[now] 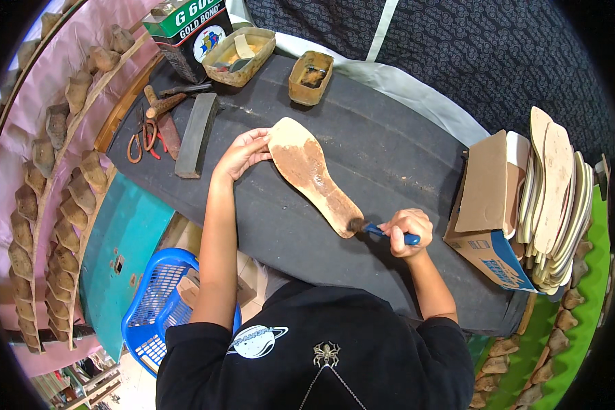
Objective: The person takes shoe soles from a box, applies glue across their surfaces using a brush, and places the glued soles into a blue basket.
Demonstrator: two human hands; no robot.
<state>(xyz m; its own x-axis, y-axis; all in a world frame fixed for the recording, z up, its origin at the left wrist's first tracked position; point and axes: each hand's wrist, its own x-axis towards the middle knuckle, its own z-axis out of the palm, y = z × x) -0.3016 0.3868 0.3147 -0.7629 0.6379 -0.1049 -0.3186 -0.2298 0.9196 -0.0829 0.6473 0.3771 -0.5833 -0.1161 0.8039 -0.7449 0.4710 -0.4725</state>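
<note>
A tan shoe insole [314, 179] lies slantwise over the dark worktable, its wide end up and to the left. Brown, partly shiny smears cover much of its face. My left hand [244, 153] pinches the edge of the wide end between thumb and fingers. In my right hand [408, 232] is a small brush [374, 229] with a blue handle, my fingers closed round it. Its dark bristles touch the narrow end of the insole, near the lower tip.
Scissors [148, 131], a hammer [162, 106] and a grey block [197, 137] lie at the left. Behind stand a can [188, 37], a tool tub [240, 58] and a small tub [311, 78]. At right, a cardboard box [482, 184] adjoins stacked insoles [553, 198]. A blue plastic chair [154, 301] stands below left.
</note>
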